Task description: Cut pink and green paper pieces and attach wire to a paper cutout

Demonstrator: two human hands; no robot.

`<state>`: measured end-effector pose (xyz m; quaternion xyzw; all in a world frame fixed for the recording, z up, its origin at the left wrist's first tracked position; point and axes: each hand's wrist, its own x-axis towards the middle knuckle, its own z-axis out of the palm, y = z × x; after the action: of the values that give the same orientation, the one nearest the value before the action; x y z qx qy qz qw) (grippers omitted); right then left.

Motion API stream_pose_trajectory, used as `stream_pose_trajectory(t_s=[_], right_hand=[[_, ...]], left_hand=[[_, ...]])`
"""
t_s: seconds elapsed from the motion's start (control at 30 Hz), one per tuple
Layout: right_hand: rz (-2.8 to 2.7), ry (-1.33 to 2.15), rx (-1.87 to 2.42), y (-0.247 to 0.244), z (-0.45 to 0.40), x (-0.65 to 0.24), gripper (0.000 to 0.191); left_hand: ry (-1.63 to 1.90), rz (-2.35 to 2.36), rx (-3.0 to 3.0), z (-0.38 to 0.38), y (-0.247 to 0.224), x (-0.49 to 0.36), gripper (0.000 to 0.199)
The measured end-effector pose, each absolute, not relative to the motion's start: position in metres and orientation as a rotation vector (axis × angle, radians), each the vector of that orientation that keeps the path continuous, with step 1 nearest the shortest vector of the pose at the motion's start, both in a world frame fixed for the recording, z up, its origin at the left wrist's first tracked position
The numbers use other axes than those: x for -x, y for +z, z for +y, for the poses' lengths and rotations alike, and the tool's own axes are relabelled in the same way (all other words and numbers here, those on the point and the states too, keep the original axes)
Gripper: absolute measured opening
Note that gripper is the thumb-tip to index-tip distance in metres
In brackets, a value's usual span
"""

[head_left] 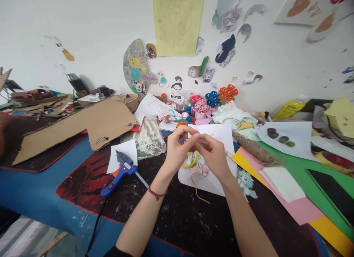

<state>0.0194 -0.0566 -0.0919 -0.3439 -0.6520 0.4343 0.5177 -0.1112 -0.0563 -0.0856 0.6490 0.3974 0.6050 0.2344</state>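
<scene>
My left hand [178,146] and my right hand [214,153] meet fingertip to fingertip above white paper [221,135]. Both are closed in a pinch, and whatever lies between the fingertips is too small or too hidden to name. Just beneath them show a yellow ring [190,160] and a small flowered piece [203,170], partly covered by the hands. A thin tan cord [197,190] trails from there onto the dark mat [171,216]. Left of my hands, a blue glue gun [118,177] rests with its nozzle over a white paper square [131,150].
Cut cardboard [110,115] and a bag of white strings [151,139] lie to the left. Pipe-cleaner flowers [212,98] stand against the wall. At right are a twine bundle [254,148], coloured sheets [301,209] and a phone [332,194]. Another person's hand [4,127] shows far left.
</scene>
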Motion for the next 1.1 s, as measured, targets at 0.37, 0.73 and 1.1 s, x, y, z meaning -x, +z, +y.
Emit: stream_pose_trajectory(t_s=[0.37,0.73,1.1], right_hand=[[-1.556,0.717,1.019,-0.096,-0.048,-0.031,0.023],[-1.598,0.672,1.073,-0.097,-0.043,-0.04,0.024],[-1.465,0.681,1.021,-0.093,-0.043,-0.053,0.02]], left_hand=[[0.889,2.089,-2.228,-0.042,-0.104,0.12,0.023],[0.355,2.089,-2.3,-0.04,-0.131,0.091,0.02],[0.894,1.858,-2.121,-0.037,-0.112,0.127,0.018]])
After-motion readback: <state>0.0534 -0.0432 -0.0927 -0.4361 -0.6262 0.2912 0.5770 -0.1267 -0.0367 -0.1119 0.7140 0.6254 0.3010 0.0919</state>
